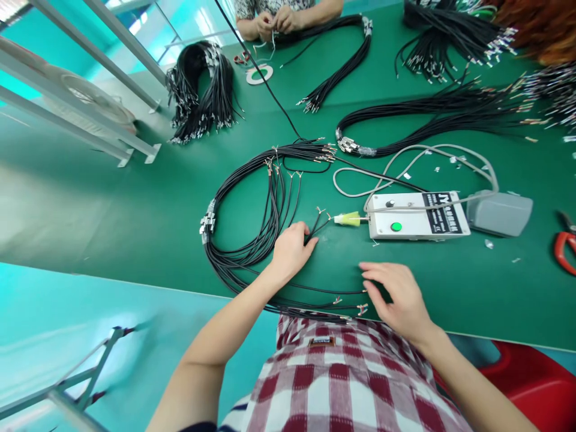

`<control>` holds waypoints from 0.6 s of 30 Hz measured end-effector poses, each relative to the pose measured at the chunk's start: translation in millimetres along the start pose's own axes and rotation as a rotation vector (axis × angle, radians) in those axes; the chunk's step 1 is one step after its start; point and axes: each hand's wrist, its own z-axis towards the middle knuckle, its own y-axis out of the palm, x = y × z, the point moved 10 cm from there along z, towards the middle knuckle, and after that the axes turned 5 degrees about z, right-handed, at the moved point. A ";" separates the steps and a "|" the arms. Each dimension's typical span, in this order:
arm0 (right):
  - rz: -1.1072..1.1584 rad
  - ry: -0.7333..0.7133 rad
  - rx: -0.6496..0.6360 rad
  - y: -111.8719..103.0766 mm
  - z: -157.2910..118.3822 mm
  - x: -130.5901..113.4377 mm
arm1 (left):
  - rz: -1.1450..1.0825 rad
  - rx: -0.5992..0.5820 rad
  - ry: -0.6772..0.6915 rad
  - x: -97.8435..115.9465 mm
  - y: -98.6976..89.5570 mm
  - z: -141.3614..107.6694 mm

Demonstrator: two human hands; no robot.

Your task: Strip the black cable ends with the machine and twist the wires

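My left hand (pixel 291 249) is closed around black cables (pixel 320 226) whose split ends point right. One of those ends lies close to the yellow tip (pixel 348 219) of a white machine box (pixel 414 216) with a green button. My right hand (pixel 398 294) has its fingers apart, with nothing visible between them. Just left of its fingertips is the end of a loose black cable (pixel 333 289); I cannot tell whether they touch. A looped cable bundle (pixel 240 174) with silvery connectors (pixel 207 221) curves around to the left of my left hand.
Grey cord (pixel 450 146) loops behind the box, with a grey pedal-like block (pixel 499 214) to its right. More cable bundles (pixel 202 90) lie farther back. Across the table (pixel 153 240) are another person's hands (pixel 279 23). Red-handled pliers (pixel 564 249) lie at far right.
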 end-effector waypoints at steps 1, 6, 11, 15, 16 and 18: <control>0.093 -0.001 -0.107 12.3 -1.9 -4.3 | -0.004 -0.040 -0.002 -0.4 2.6 -1.4; 0.141 -0.063 -0.442 51.4 -14.3 -21.6 | -0.362 0.048 -0.185 -42.7 -31.8 16.1; 0.062 -0.109 -0.429 57.8 -16.8 -21.8 | -0.710 0.404 -0.501 -139.8 -105.8 36.6; 0.101 -0.083 -0.389 57.3 -18.6 -16.8 | -0.686 0.474 -0.593 -185.4 -117.8 42.1; 0.120 -0.065 -0.365 55.3 -18.7 -13.8 | -0.681 0.454 -0.601 -189.3 -111.6 41.7; 0.148 -0.010 -0.302 48.8 -18.3 -4.4 | -0.675 0.425 -0.598 -187.0 -97.4 36.5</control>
